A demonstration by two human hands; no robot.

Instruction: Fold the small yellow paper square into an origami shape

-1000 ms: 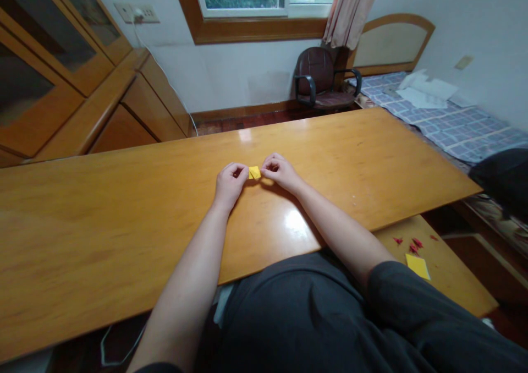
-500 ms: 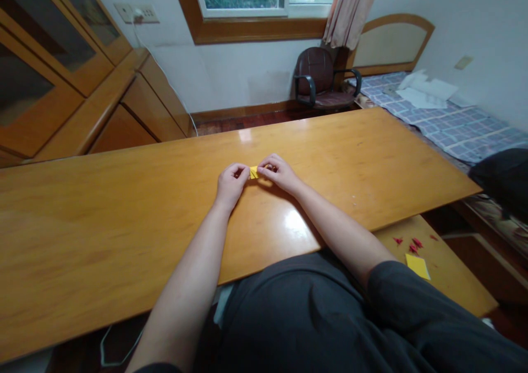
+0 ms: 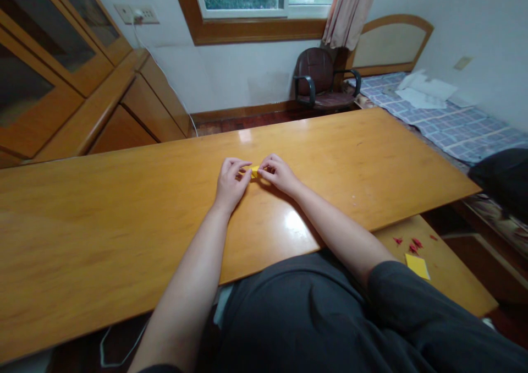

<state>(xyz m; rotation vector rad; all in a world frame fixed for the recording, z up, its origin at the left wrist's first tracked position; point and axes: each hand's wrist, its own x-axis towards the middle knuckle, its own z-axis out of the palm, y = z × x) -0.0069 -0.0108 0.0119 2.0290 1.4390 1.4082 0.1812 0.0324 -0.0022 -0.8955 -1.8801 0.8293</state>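
Note:
Between my two hands, just above or on the long wooden table [image 3: 165, 208], is a small folded piece of yellow paper [image 3: 255, 171]. My left hand [image 3: 231, 181] has its thumb at the paper's left end, with the index finger raised a little over it. On the other side my right hand [image 3: 280, 173] pinches the right end between thumb and fingers. Fingertips cover much of the paper, so its exact folds are hidden.
On a lower wooden surface [image 3: 449, 274] at the right lie several small red folded-paper pieces [image 3: 413, 248] and a yellow paper square [image 3: 417, 266]. Beyond the table stand a brown armchair [image 3: 315, 76] and a bed [image 3: 466, 120]. Wooden cabinets [image 3: 136, 109] line the left.
My left index finger has lifted and stretched out over the paper, and the left hand has shifted slightly. Less of the yellow paper shows. My right hand keeps its place.

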